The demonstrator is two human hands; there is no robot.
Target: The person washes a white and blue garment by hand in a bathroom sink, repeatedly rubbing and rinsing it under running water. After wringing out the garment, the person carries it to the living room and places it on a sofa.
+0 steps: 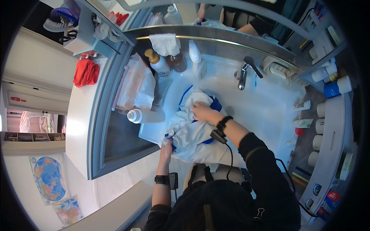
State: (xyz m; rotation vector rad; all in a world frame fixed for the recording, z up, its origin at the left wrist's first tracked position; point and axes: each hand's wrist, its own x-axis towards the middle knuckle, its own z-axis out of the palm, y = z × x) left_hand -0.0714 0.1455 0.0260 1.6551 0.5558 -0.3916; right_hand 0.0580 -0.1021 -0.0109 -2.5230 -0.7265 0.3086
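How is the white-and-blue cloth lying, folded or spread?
Neither neatly: the cloth lies loosely bunched, with uneven creases, the left hand at its edge and the right hand on top.

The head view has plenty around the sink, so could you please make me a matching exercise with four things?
Column one:
1. Cloth
2. Faucet
3. Red bundle
4. Pump bottle

Column two:
A. Gold-coloured top
B. On a white surface, left of the sink
C. White and blue, touched by the left hand and right hand
D. Silvery, at the sink's back

Pairs: 1-C, 2-D, 3-B, 4-A.
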